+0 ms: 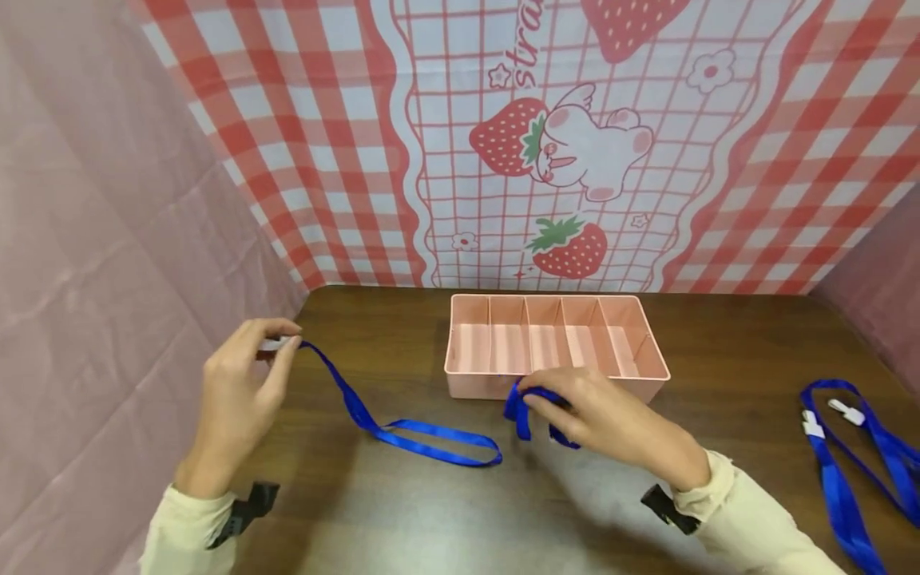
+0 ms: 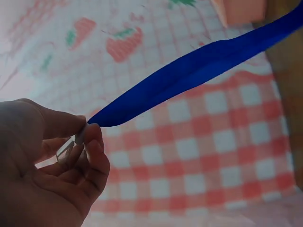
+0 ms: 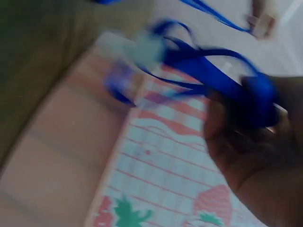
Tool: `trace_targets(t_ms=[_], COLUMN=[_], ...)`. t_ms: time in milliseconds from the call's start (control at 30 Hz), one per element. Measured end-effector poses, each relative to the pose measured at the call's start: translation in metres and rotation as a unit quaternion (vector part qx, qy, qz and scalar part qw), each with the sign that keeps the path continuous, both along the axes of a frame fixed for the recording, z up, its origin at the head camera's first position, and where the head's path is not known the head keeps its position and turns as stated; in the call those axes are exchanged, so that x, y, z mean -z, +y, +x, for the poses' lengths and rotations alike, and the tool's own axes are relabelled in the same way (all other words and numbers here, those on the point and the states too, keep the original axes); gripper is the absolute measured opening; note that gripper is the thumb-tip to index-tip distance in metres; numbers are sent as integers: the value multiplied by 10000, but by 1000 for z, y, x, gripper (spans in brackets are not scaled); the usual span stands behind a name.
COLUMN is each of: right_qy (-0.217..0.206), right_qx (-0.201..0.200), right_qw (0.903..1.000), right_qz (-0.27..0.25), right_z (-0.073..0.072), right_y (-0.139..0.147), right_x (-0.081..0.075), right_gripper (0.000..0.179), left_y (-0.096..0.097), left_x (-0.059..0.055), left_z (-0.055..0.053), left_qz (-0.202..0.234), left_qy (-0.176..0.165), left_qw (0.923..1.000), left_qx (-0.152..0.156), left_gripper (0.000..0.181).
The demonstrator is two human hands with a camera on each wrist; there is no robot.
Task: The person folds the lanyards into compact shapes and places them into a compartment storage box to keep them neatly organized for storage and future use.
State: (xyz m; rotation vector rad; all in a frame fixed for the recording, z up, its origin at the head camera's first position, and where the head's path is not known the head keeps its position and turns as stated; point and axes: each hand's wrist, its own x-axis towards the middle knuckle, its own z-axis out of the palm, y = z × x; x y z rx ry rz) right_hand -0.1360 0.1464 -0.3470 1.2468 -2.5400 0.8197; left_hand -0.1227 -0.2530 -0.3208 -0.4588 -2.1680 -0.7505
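Note:
My left hand (image 1: 237, 391) pinches the white clip (image 2: 66, 150) of a blue lanyard (image 1: 355, 409) between thumb and fingers, above the table's left side. The strap slopes down from there, and its far loop lies on the table. My right hand (image 1: 600, 411) grips a second blue lanyard (image 1: 522, 417), gathered into loops, just in front of the pink divided box (image 1: 477, 386). In the right wrist view this bundled lanyard (image 3: 260, 101) is blurred, with a pale clip (image 3: 149, 51) hanging beyond the fingers. The visible compartments of the box hold nothing; my right hand covers part of its front wall.
Another blue lanyard (image 1: 837, 479) with white fittings lies at the table's right side, running out of view. A checked strawberry-print cloth (image 1: 338, 160) hangs behind the brown table (image 1: 431, 519). Pink cloth (image 1: 108, 239) hangs on the left.

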Motion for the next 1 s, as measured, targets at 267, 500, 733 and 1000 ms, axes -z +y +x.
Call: trace_targets(t_ms=[267,500,733,1000], right_qy=[-595,-780,-1920,-3236], right_qx=[64,-373,-1477,-1874], right_qw=[9759,9962,9547,9008], right_qz=[2099,-25,-1729,-2209], right_z=[4,1,-7,-7], right_y=[-8,-59,-93,-89], right_x=[17,-19,-39,-37], right_gripper=[23,34,25,24], left_y=[38,75,97,94], left_x=[-36,-41,-40,-37], left_z=[6,14,19,19], left_qz=[-168,-422,-428,9], left_qy=[173,-8,-336,-205], left_qw=[9948,9770,9676,9710], left_qx=[993,2091,2466,2383], left_gripper=[17,3,9,6])
